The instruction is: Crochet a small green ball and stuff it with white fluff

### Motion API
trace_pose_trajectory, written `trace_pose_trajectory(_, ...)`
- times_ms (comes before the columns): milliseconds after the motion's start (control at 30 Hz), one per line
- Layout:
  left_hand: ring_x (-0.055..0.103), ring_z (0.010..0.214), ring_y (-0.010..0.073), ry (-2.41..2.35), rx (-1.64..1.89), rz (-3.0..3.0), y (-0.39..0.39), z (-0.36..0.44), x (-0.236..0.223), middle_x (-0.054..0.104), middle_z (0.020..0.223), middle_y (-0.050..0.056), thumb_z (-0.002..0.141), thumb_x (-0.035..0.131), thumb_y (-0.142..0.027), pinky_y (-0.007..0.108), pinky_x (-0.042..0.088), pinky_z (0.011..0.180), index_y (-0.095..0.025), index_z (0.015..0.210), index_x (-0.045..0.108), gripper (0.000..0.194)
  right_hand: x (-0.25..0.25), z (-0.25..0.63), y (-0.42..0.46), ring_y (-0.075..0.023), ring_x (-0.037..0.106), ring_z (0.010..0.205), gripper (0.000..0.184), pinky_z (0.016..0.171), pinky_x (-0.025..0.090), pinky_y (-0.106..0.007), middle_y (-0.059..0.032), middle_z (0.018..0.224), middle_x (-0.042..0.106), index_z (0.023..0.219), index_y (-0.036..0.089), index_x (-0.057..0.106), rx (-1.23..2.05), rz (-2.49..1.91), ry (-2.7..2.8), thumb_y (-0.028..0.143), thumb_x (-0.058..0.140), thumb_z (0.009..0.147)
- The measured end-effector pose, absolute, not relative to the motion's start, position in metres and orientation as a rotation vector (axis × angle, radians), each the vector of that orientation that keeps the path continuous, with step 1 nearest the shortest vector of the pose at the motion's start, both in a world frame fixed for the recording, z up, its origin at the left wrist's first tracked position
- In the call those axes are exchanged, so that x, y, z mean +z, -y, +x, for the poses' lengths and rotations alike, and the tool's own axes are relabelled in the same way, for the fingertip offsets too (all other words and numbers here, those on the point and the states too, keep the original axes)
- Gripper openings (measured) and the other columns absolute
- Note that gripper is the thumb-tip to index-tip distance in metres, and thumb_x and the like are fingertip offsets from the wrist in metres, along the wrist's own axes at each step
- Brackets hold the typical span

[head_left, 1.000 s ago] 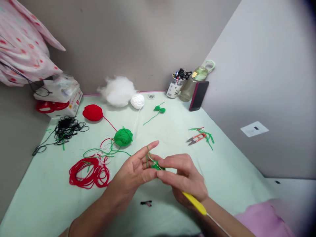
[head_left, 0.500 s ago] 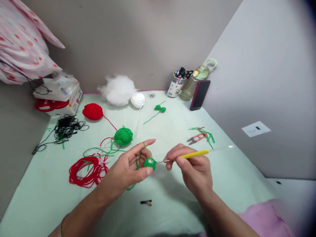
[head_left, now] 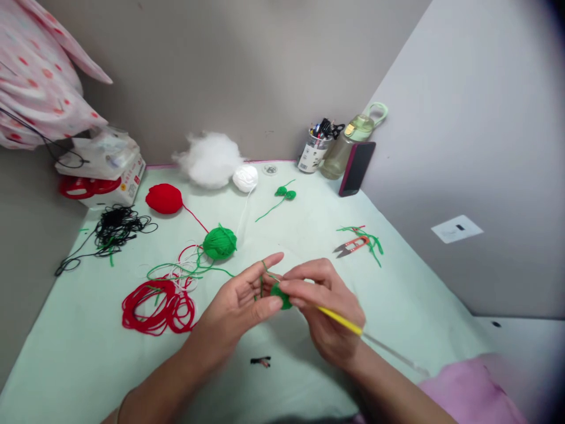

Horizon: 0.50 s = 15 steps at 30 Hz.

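"What were your hands holding?"

"Over the cloth-covered table (head_left: 401, 312), between its left and right edges, my left hand (head_left: 241, 294) and right hand (head_left: 333, 312) were nearly together. The right gripped a yellow-handled crochet hook (head_left: 339, 320); the left pinched a green crocheted piece (head_left: 278, 292), with the working yarn (head_left: 263, 266) over a raised finger. I couldn't tell whether the hook's tip sat in a stitch."

"What could have gone wrong?"

"Towards the left edge, between the red yarn coil (head_left: 170, 300) and the green yarn ball (head_left: 219, 242), loose strands (head_left: 188, 268) lay tangled. Those, I judged, could have snagged and jerked my stitches tight. Lowering that finger could have slackened the yarn and let a loop slip."

"Any writing?"

"Red print marked the white box (head_left: 133, 176) at the back left corner, too blurred to read. By the back edge, the pen cup (head_left: 311, 155) carried a barcoded label, also illegible. I made out no brand."
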State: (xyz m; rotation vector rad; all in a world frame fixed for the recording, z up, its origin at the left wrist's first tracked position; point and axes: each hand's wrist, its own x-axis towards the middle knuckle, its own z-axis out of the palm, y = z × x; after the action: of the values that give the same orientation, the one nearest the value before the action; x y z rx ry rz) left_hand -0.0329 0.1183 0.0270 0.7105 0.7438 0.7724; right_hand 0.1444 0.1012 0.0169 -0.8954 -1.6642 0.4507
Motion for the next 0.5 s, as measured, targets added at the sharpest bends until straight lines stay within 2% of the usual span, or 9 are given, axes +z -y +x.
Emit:
trace_pose_trajectory(200,0.058,0.109,0.0223,-0.729,0.747,0.743,-0.128,-0.045,0.03,0.067,0.107,0.003,0.084,0.079,-0.037,0.036,0.039,0.102,-0.032,0.135,0.071,0.053,0.026,0.154,-0.107,-0.0196,0.069,0.089,0.025,0.076,0.058,-0.034,-0.0057,0.096,0.076,0.113,0.028,0.079,0.785,-0.833,1.489,0.014,0.062,0.1)
trace_pose_trajectory(333,0.058,0.104,0.0243,-0.708,0.691,0.763,-0.131,-0.047,0.03,0.069,0.106,0.005,0.083,0.077,-0.04,0.038,0.04,0.099,-0.029,0.131,0.074,0.049,0.027,0.161,-0.113,-0.0167,0.067,0.074,0.016,0.067,0.056,-0.031,-0.0038,0.084,0.072,0.102,0.024,0.081,1.042,-0.795,1.288,0.023,0.066,0.1)
trace_pose_trajectory(433,0.06,0.102,0.0236,-0.69,0.669,0.794,-0.13,-0.046,0.029,0.071,0.105,0.005,0.086,0.075,-0.041,0.038,0.041,0.097,-0.03,0.13,0.074,0.046,0.029,0.16,-0.116,-0.0151,0.064,0.064,0.016,0.06,0.054,-0.03,-0.003,0.079,0.07,0.097,0.023,0.081,1.224,-0.766,1.18,0.03,0.067,0.099)
trace_pose_trajectory(500,0.062,0.106,0.0234,-0.682,0.673,0.845,-0.128,-0.044,0.027,0.072,0.108,0.003,0.088,0.076,-0.039,0.037,0.042,0.099,-0.033,0.133,0.072,0.046,0.03,0.156,-0.115,-0.0167,0.066,0.069,0.015,0.063,0.056,-0.031,-0.0039,0.082,0.073,0.097,0.025,0.081,1.186,-0.785,1.25,0.03,0.067,0.099)
